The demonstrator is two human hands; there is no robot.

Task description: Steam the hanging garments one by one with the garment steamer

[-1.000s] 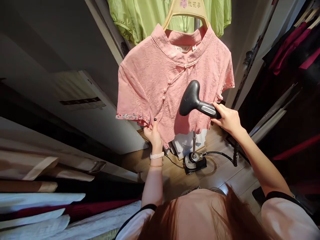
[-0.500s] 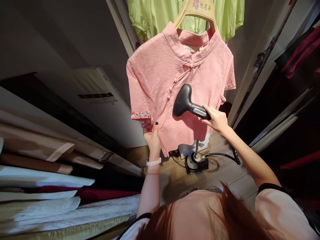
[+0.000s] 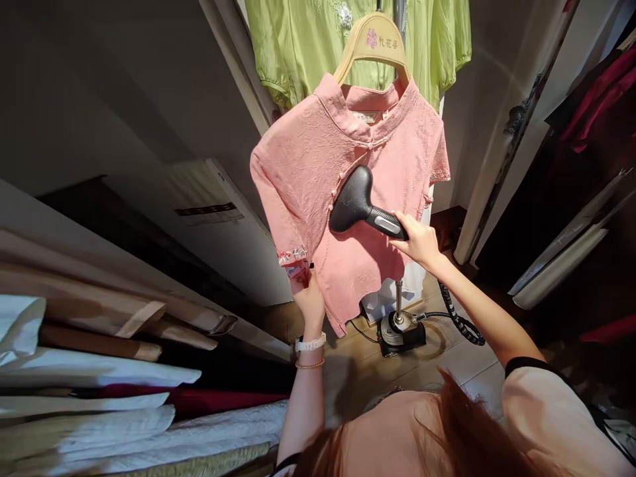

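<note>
A pink short-sleeved blouse (image 3: 293, 159) with a stand collar, knotted buttons and embroidered cuffs hangs on a cream hanger (image 3: 370, 41). My right hand (image 3: 418, 240) is wrapped round the handle of a black garment steamer head (image 3: 352, 200), which lies against the front of the blouse beside the slanting button line. Down at the left, my left hand (image 3: 309, 299) pinches the blouse near its side seam, just under the embroidered cuff. Part of the left fingers is hidden behind the cloth. A white watch (image 3: 311, 343) is on my left wrist.
Behind the blouse hangs a green garment (image 3: 283, 46). The steamer base (image 3: 400, 334) with its pole stands on the wooden floor, and a black hose (image 3: 464, 324) curves to the right. Hanging clothes (image 3: 99, 371) line the left; dark red garments (image 3: 596, 106) hang at the right.
The view has shifted, showing more of the hanger. The steamer head has moved slightly up and left on the blouse, nearer the buttons. The left hand still pinches the cloth.
</note>
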